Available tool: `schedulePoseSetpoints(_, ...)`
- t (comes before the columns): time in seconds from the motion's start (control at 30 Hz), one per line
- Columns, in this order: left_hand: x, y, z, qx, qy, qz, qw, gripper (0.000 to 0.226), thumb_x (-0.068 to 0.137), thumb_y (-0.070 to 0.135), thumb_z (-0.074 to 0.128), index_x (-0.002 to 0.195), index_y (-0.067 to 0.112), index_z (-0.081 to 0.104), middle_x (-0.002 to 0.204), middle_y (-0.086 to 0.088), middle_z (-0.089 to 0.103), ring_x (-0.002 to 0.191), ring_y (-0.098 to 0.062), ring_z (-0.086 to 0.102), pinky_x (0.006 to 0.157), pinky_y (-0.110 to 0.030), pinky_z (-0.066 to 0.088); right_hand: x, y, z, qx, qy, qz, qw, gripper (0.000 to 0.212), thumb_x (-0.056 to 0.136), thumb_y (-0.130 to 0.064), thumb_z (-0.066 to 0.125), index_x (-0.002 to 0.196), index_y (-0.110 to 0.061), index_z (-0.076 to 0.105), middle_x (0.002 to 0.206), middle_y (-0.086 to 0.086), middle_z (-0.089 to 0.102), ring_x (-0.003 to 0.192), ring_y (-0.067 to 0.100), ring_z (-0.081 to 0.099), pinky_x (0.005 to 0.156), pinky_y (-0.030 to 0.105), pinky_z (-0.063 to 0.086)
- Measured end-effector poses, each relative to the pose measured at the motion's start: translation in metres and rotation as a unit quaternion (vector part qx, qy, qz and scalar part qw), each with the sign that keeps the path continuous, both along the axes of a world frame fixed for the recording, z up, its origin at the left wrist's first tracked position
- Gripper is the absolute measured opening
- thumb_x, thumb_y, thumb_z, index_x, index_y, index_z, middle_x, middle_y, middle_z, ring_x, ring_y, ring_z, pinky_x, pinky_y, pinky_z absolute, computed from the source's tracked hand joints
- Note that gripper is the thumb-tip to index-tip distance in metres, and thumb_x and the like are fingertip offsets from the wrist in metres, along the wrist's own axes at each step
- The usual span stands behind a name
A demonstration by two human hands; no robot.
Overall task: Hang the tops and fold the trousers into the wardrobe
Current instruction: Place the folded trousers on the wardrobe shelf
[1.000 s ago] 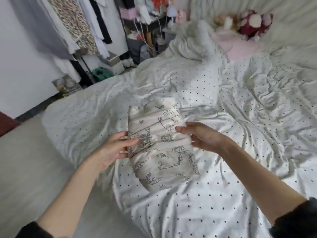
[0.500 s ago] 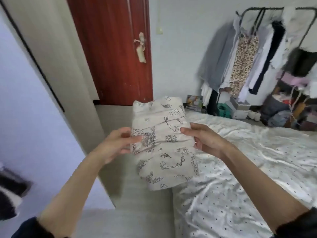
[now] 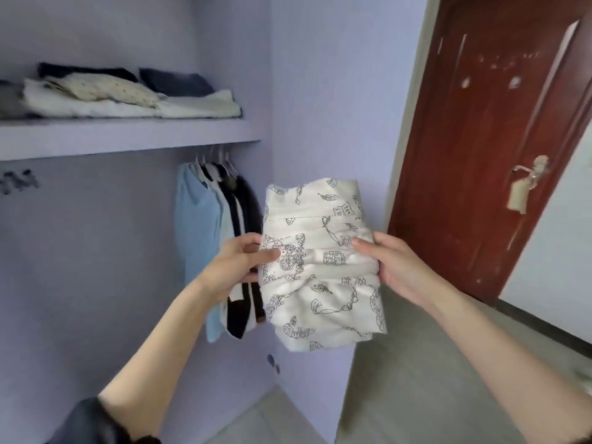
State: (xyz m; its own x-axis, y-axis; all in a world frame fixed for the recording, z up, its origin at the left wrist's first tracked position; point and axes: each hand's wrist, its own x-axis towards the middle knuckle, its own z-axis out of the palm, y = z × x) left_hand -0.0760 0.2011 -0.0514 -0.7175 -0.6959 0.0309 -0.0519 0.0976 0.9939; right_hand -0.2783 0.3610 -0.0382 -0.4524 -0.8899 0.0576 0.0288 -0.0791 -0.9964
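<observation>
Folded cream trousers (image 3: 323,283) with a dark line-drawn print hang in the air at chest height, held from both sides. My left hand (image 3: 238,267) grips their left edge with the thumb on top. My right hand (image 3: 392,267) grips their right edge the same way. In front of me stands the open lilac wardrobe. Its shelf (image 3: 128,136) carries several folded garments (image 3: 128,97). Under the shelf, tops on hangers (image 3: 217,238) hang at the right end, partly hidden behind my left hand and the trousers.
The wardrobe's right side wall (image 3: 326,107) stands just behind the trousers. A dark red door (image 3: 480,139) with a metal handle (image 3: 528,174) is to the right. Grey floor (image 3: 416,379) lies below.
I have turned left from the bed, past the door, to face the wardrobe. Both hands kept the same hold on the folded trousers, lifted off the bed.
</observation>
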Motion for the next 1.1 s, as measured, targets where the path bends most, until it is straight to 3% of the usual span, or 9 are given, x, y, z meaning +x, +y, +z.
schedulePoseSetpoints(0.13, 0.04, -0.065, 0.033, -0.032, 0.036, 0.072, 0.996, 0.025, 0.082, 0.018, 0.071, 0.105, 0.011, 0.065, 0.099, -0.001, 0.07, 0.084, -0.014, 0.066, 0.076, -0.031, 0.055, 0.022, -0.096, 0.037, -0.029, 0.029, 0.05, 0.998, 0.019, 0.079, -0.021, 0.064, 0.096, -0.014, 0.065, 0.096, 0.007, 0.069, 0.094, 0.025, 0.06, 0.088, 0.044, 0.044)
schedulePoseSetpoints(0.27, 0.067, -0.13, 0.07, -0.05, 0.086, 0.141, 0.985, 0.016, 0.081, 0.017, 0.072, 0.096, 0.015, 0.067, 0.091, 0.003, 0.072, 0.08, -0.015, 0.067, 0.078, -0.034, 0.055, 0.04, -0.19, 0.08, -0.076, 0.05, 0.095, 0.991, 0.014, 0.089, -0.013, 0.057, 0.101, -0.009, 0.063, 0.096, 0.007, 0.07, 0.085, 0.017, 0.066, 0.078, 0.03, 0.055)
schedulePoseSetpoints(0.47, 0.104, -0.205, 0.12, -0.083, 0.124, 0.229, 0.962, 0.01, 0.082, 0.015, 0.07, 0.092, 0.014, 0.066, 0.083, 0.003, 0.07, 0.066, -0.009, 0.066, 0.058, -0.023, 0.055, 0.068, -0.308, 0.134, -0.124, 0.059, 0.158, 0.978, 0.011, 0.084, -0.016, 0.063, 0.094, -0.015, 0.067, 0.088, 0.002, 0.074, 0.079, 0.012, 0.071, 0.071, 0.025, 0.058)
schedulePoseSetpoints(0.67, 0.118, -0.271, 0.168, -0.126, 0.113, 0.279, 0.945, 0.021, 0.084, 0.014, 0.068, 0.104, 0.009, 0.065, 0.09, -0.001, 0.069, 0.074, -0.014, 0.06, 0.064, -0.026, 0.055, 0.08, -0.397, 0.173, -0.16, 0.041, 0.212, 0.963, 0.027, 0.07, -0.023, 0.07, 0.095, -0.013, 0.067, 0.09, 0.004, 0.075, 0.081, 0.014, 0.071, 0.069, 0.026, 0.059)
schedulePoseSetpoints(0.83, 0.087, -0.334, 0.206, -0.149, 0.09, 0.288, 0.942, 0.006, 0.084, 0.013, 0.068, 0.08, 0.016, 0.065, 0.083, 0.003, 0.07, 0.071, -0.012, 0.062, 0.065, -0.027, 0.054, 0.05, -0.467, 0.206, -0.166, 0.054, 0.221, 0.959, 0.007, 0.087, -0.018, 0.063, 0.092, -0.014, 0.067, 0.087, 0.004, 0.074, 0.076, 0.014, 0.072, 0.059, 0.025, 0.057)
schedulePoseSetpoints(1.0, 0.026, -0.404, 0.243, -0.116, 0.086, 0.279, 0.949, 0.009, 0.082, 0.011, 0.07, 0.087, 0.007, 0.064, 0.072, -0.002, 0.07, 0.06, -0.013, 0.067, 0.054, -0.027, 0.055, -0.011, -0.541, 0.267, -0.161, 0.14, 0.21, 0.954, 0.016, 0.088, -0.017, 0.063, 0.102, -0.01, 0.065, 0.094, 0.007, 0.071, 0.075, 0.015, 0.07, 0.064, 0.026, 0.059)
schedulePoseSetpoints(1.1, -0.016, -0.439, 0.251, -0.074, 0.037, 0.256, 0.963, 0.016, 0.081, 0.011, 0.072, 0.091, 0.002, 0.064, 0.07, -0.009, 0.071, 0.061, -0.02, 0.07, 0.055, -0.03, 0.058, -0.046, -0.584, 0.306, -0.108, 0.268, 0.186, 0.939, 0.016, 0.089, -0.021, 0.063, 0.101, -0.01, 0.064, 0.092, 0.008, 0.07, 0.075, 0.018, 0.069, 0.066, 0.029, 0.059)
